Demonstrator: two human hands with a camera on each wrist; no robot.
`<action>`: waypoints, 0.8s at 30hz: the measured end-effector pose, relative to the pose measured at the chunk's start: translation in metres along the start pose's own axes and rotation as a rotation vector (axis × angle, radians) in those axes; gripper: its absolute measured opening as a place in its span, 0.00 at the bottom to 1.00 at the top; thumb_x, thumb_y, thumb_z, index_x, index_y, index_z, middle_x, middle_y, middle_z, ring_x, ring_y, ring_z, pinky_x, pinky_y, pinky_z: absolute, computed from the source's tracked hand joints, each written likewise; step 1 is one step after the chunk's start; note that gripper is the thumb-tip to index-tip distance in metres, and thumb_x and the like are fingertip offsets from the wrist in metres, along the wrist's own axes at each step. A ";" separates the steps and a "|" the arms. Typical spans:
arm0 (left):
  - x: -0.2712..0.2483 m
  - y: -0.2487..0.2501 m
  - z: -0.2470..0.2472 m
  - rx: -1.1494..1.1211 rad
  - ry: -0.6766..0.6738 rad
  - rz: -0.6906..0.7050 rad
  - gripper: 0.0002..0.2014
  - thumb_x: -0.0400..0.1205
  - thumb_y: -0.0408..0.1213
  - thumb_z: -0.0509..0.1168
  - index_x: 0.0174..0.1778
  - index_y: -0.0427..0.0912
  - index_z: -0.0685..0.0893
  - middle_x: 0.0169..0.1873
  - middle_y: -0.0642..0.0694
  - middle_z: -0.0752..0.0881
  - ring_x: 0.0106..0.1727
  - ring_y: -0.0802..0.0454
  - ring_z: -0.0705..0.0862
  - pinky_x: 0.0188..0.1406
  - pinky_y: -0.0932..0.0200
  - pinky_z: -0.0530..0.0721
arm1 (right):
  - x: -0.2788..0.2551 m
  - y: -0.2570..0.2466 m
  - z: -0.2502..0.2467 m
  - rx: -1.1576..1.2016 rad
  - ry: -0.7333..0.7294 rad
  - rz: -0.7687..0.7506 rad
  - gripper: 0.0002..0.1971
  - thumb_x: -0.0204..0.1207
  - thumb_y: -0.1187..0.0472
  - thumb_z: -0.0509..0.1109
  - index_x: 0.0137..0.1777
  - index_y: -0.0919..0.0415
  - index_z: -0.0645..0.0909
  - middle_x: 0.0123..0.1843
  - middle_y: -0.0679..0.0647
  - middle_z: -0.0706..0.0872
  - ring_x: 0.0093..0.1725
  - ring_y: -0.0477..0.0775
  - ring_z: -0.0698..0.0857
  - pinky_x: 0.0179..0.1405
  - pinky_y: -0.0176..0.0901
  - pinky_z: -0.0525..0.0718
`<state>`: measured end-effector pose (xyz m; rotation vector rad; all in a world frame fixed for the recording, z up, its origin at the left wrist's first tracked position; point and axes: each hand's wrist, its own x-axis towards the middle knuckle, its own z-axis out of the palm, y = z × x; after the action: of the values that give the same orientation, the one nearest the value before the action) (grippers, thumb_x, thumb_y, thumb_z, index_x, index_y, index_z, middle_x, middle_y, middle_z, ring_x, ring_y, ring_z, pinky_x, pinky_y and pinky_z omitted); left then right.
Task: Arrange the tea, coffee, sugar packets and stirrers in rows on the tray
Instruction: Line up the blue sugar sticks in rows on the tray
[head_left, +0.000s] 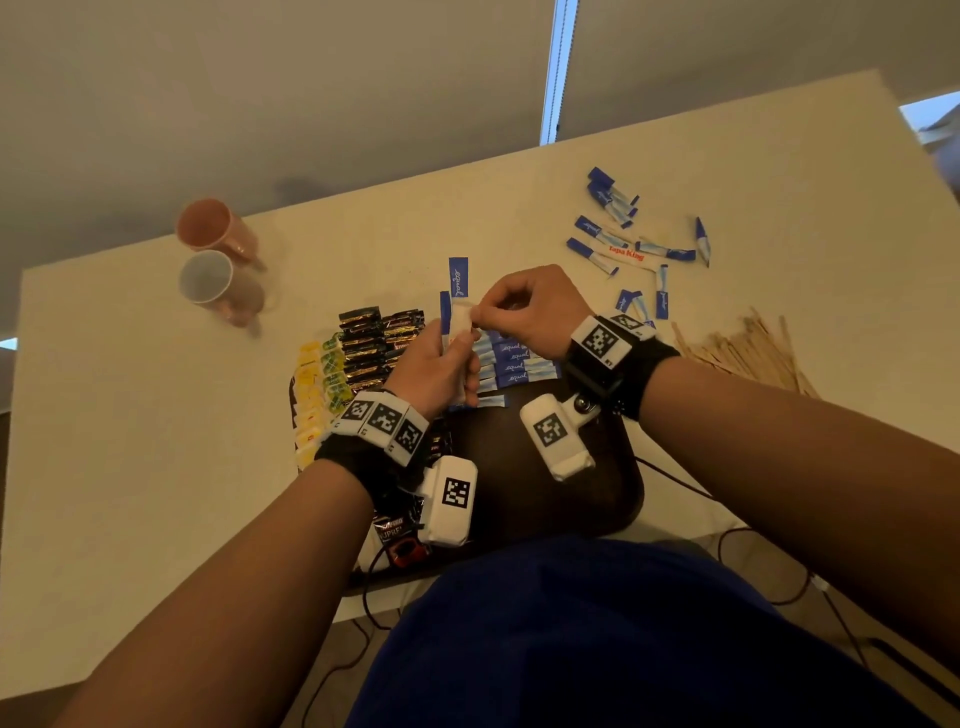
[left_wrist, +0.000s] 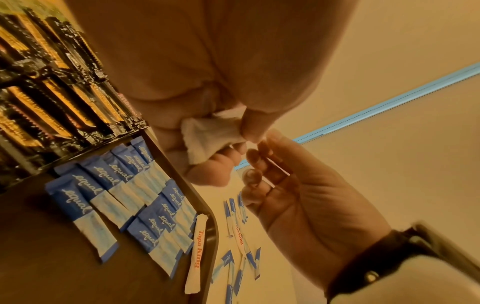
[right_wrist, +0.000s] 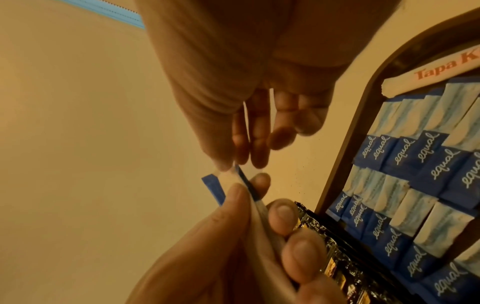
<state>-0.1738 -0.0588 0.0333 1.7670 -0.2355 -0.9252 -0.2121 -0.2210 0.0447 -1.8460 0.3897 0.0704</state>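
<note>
left hand (head_left: 441, 364) grips a packet bundle (head_left: 459, 306) above the tray (head_left: 618, 483); right hand (head_left: 524, 306), at 2 o'clock, pinches its top edge.

The head view looks forward and down from above the person's forearms onto a pale rectangular table (head_left: 156, 415), taking in its far edge and the wall behind. The left wrist view sits low and very close under the left hand (left_wrist: 207, 82), facing along its fingers toward the right hand (left_wrist: 306, 205). The right wrist view mirrors it, close under the right hand (right_wrist: 233, 82), facing the left hand (right_wrist: 221, 246). All 3 views share the dark rounded tray (head_left: 597, 493) and its rows of blue-and-white "equal" stick packets (left_wrist: 109, 197); both wrist views show each hand.
</note>
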 end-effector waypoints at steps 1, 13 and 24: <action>0.001 0.000 0.000 0.013 -0.009 0.007 0.10 0.91 0.39 0.54 0.60 0.36 0.71 0.32 0.43 0.79 0.29 0.47 0.79 0.31 0.50 0.82 | 0.001 0.000 0.000 -0.008 -0.012 0.010 0.08 0.73 0.58 0.78 0.42 0.64 0.90 0.35 0.49 0.89 0.31 0.37 0.83 0.33 0.28 0.80; 0.007 0.000 -0.005 0.159 0.053 0.054 0.13 0.91 0.43 0.55 0.63 0.36 0.70 0.30 0.43 0.81 0.27 0.42 0.81 0.27 0.50 0.81 | 0.010 -0.006 0.002 0.001 0.107 0.056 0.07 0.71 0.65 0.75 0.36 0.67 0.82 0.32 0.63 0.88 0.31 0.62 0.88 0.34 0.56 0.88; -0.005 0.019 -0.001 -0.298 -0.015 -0.098 0.09 0.93 0.42 0.48 0.53 0.43 0.71 0.25 0.49 0.76 0.24 0.54 0.71 0.21 0.64 0.65 | 0.003 -0.005 -0.001 0.456 -0.116 0.124 0.03 0.77 0.69 0.72 0.48 0.66 0.87 0.40 0.67 0.83 0.31 0.54 0.76 0.27 0.42 0.74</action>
<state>-0.1712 -0.0626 0.0521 1.5063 -0.0179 -0.9897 -0.2076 -0.2215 0.0490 -1.3611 0.4010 0.1587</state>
